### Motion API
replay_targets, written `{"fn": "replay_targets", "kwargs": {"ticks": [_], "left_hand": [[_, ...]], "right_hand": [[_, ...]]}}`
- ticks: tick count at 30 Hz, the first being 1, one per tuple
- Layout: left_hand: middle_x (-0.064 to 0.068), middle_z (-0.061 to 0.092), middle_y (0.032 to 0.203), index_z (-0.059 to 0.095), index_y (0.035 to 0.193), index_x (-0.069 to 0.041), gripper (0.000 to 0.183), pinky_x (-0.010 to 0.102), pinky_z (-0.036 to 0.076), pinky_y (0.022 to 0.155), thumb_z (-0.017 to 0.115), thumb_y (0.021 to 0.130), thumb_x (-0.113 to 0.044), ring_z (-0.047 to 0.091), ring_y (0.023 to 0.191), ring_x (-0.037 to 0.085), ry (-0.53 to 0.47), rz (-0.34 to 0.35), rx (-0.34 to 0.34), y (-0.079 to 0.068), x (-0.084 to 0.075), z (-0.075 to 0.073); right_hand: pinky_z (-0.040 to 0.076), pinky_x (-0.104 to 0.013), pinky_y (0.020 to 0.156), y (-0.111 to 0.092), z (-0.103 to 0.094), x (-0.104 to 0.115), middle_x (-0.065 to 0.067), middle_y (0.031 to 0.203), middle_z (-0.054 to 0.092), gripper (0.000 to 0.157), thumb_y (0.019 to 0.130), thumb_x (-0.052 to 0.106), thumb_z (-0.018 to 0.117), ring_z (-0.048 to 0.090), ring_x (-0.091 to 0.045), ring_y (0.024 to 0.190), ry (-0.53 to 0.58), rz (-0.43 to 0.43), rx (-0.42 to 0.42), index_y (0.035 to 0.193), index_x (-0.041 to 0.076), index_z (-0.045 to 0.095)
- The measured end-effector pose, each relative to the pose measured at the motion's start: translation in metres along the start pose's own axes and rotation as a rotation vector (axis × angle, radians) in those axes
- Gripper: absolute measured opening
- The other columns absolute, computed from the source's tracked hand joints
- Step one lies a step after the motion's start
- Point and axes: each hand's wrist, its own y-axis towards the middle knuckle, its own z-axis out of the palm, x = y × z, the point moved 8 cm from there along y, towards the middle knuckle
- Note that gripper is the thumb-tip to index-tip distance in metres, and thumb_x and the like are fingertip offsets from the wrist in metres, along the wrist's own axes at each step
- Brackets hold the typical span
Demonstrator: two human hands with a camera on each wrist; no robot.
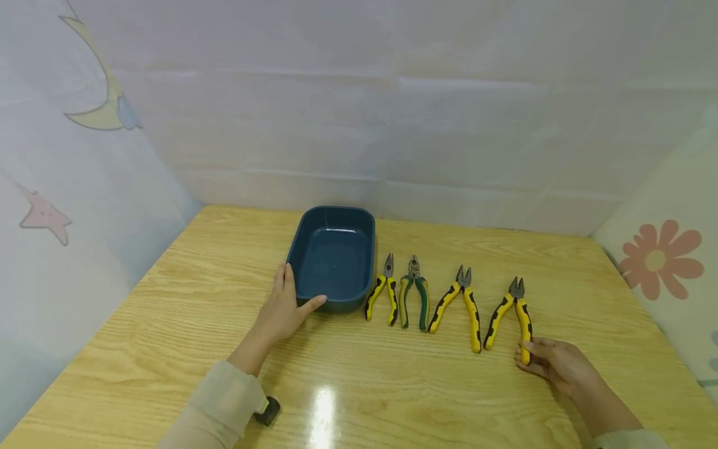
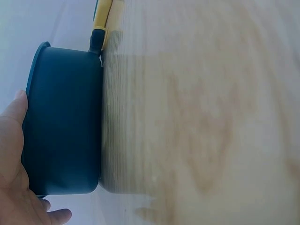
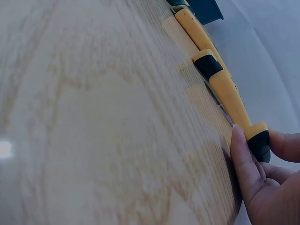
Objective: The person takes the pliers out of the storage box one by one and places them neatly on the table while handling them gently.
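Note:
My left hand (image 1: 283, 312) holds the near left corner of a dark blue rectangular bin (image 1: 336, 265), thumb on the near rim and fingers along the left side. In the left wrist view the bin's wall (image 2: 65, 122) stands upright on the table. At the far right of a row, my right hand (image 1: 561, 365) pinches the right handle end of yellow-and-black pliers (image 1: 525, 324), whose handles are spread. The right wrist view shows thumb and fingers on either side of that handle (image 3: 258, 138). The pliers' jaws point toward the back of the table.
Left of the held pliers lie larger yellow-and-black pliers (image 1: 473, 318), green-handled pliers (image 1: 424, 302) and yellow needle-nose pliers (image 1: 378, 290) close beside the bin. The wooden table (image 1: 392, 393) meets a pale cloth backdrop (image 1: 392, 125) behind and at both sides.

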Motion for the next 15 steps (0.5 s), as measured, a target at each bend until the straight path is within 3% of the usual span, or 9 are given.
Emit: {"fn": "replay_targets", "kwargs": {"ticks": [4, 9, 12, 15], "left_hand": [[0.017, -0.009, 0.141, -0.005, 0.137, 0.001, 0.104, 0.049, 0.032, 0.089, 0.04, 0.073, -0.069, 0.017, 0.124, 0.038, 0.011, 0.006, -0.004, 0.001, -0.001, -0.001], [0.019, -0.008, 0.141, -0.005, 0.136, 0.002, 0.104, 0.049, 0.033, 0.088, 0.04, 0.074, -0.068, 0.019, 0.123, 0.039, 0.013, 0.013, 0.0, 0.001, -0.002, 0.0], [0.019, -0.008, 0.141, -0.005, 0.137, 0.001, 0.104, 0.048, 0.035, 0.086, 0.039, 0.073, -0.069, 0.021, 0.122, 0.04, 0.015, 0.005, 0.001, 0.001, -0.001, 0.0], [0.018, -0.008, 0.141, -0.006, 0.137, 0.001, 0.105, 0.049, 0.034, 0.087, 0.038, 0.073, -0.07, 0.02, 0.122, 0.039, 0.019, -0.004, 0.006, 0.001, 0.001, 0.001]], "right_hand": [[0.046, -0.031, 0.075, 0.002, -0.002, -0.002, -0.008, 0.083, 0.059, 0.05, 0.083, 0.013, 0.059, 0.06, -0.018, 0.078, 0.027, -0.018, 0.035, 0.111, -0.021, 0.038], [0.047, -0.031, 0.074, -0.003, -0.002, 0.0, -0.008, 0.082, 0.059, 0.059, 0.082, 0.013, 0.06, 0.06, -0.018, 0.076, -0.032, 0.018, -0.067, 0.115, -0.026, 0.03], [0.048, -0.031, 0.072, -0.006, -0.001, 0.004, -0.009, 0.079, 0.059, 0.055, 0.085, 0.007, 0.054, 0.06, -0.018, 0.073, -0.081, 0.031, -0.12, 0.115, -0.029, 0.025], [0.049, -0.03, 0.067, -0.008, 0.0, 0.009, -0.009, 0.075, 0.059, 0.048, 0.085, 0.004, 0.051, 0.061, -0.018, 0.068, -0.142, 0.041, -0.166, 0.112, -0.029, 0.03]]}}
